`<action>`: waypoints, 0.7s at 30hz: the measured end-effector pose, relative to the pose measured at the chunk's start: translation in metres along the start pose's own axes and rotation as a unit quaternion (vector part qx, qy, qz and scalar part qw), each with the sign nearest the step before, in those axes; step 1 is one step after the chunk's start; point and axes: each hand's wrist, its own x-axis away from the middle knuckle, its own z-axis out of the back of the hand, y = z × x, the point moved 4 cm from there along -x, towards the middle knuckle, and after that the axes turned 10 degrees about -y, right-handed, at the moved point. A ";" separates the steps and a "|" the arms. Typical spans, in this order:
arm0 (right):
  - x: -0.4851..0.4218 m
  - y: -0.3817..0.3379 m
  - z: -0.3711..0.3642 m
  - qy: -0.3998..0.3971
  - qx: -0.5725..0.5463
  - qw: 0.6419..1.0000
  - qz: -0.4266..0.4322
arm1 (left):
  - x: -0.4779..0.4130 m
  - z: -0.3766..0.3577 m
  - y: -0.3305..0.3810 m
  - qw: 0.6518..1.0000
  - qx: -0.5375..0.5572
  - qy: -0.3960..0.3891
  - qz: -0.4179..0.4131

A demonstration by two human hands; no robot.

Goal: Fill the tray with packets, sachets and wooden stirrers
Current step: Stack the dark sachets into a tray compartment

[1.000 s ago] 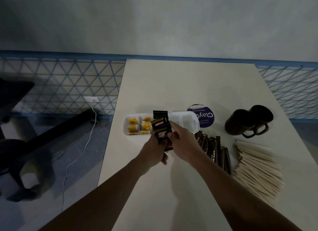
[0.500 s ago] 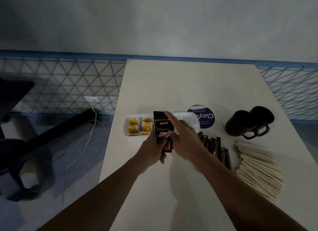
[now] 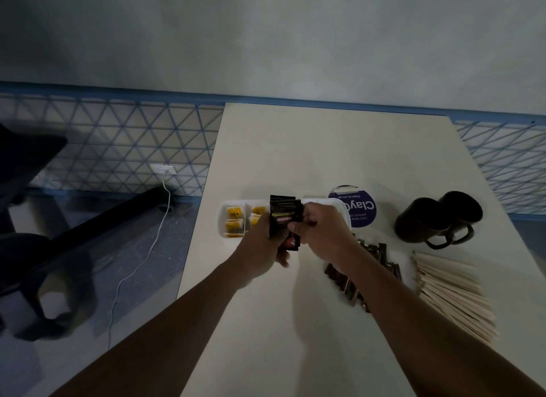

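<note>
On the pale tabletop (image 3: 339,148), a heap of thin wooden stirrers (image 3: 452,293) lies nearest at the right, with dark brown stick sachets (image 3: 381,263) just beside it. Further on, the left hand (image 3: 263,243) clasps a stack of black packets (image 3: 283,216), and the right hand (image 3: 322,234) pinches its edge. Behind them sits the white divided plastic tray (image 3: 224,219), yellow tea sachets (image 3: 235,221) filling its 2 left compartments. 2 dark mugs (image 3: 437,219) stand touching at the far right.

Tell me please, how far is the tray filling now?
Done: yellow tea sachets fill the white tray's left compartments. In hand: both hands, left and right, hold dark packets over it. Left: brown stick sachets and wooden stirrers lie on the table.
</note>
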 end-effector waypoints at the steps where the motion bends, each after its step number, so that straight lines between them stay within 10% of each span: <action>1: -0.002 -0.002 0.001 0.000 0.008 1.000 0.001 | -0.001 0.003 0.002 1.000 -0.018 0.002 0.005; 10: -0.023 -0.010 0.010 0.032 0.110 0.993 -0.025 | -0.014 0.065 0.015 0.944 -0.302 0.130 0.027; 21: -0.051 -0.005 -0.005 0.021 0.198 0.979 -0.030 | -0.026 0.074 -0.004 0.852 -0.496 -0.014 0.166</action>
